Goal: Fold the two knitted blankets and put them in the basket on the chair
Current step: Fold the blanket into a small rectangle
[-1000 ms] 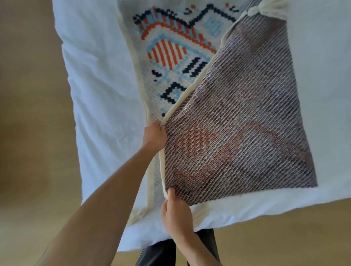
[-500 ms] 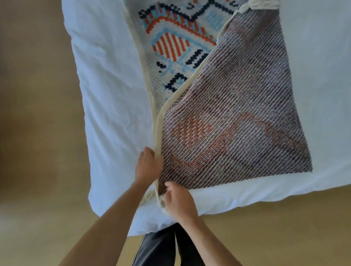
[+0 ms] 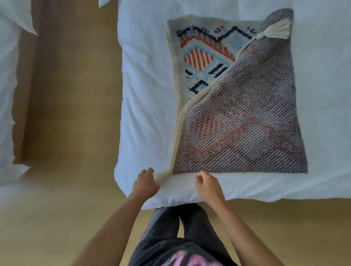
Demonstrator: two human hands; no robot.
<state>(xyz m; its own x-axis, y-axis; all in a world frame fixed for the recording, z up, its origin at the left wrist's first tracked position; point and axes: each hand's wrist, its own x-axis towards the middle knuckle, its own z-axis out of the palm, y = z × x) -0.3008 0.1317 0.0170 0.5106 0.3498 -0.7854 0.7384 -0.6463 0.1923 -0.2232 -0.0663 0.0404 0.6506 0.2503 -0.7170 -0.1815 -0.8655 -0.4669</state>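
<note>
You are curling your left hand (image 3: 145,183) against the cream corner (image 3: 162,176) of the knitted blanket (image 3: 240,120), your right hand (image 3: 209,185) at its near edge; whether either is pinching, I cannot tell.

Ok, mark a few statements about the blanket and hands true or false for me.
1. The knitted blanket lies on the white bedding. True.
2. Its patterned face is fully covered. False: part shows at the far left.
3. A cream tassel lies near the blanket's far right corner. True.
4. The basket stands beside the blanket. False: no basket is in view.
5. The left hand and right hand are at its near edge. True.
</note>
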